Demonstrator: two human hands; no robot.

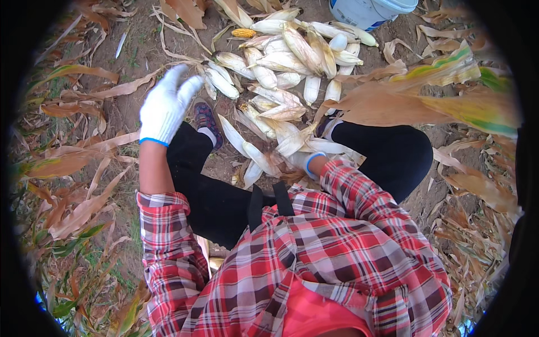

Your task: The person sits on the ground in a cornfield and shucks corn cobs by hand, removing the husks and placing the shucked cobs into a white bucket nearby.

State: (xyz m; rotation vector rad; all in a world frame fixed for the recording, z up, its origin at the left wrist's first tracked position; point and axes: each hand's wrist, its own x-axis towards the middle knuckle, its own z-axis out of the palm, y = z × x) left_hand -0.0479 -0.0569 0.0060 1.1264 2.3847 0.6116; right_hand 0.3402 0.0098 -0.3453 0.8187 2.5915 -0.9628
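My left hand, in a white knit glove with a blue cuff, is raised to the left of the heap. Its fingers are apart and hold nothing. Low between my knees, my right hand, gloved the same way, grips a bunch of pale corn husks that fan out around it. Its fingers are partly hidden by the husks. Just beyond lies an ear of corn with some kernels showing at its tip. A heap of corn ears in dry husks covers the ground in front of me.
A husked yellow cob lies at the heap's far left. Behind the heap stands a white plastic bucket. A broad dry corn leaf juts in over my right knee. Dry corn stalks and leaves flank both sides.
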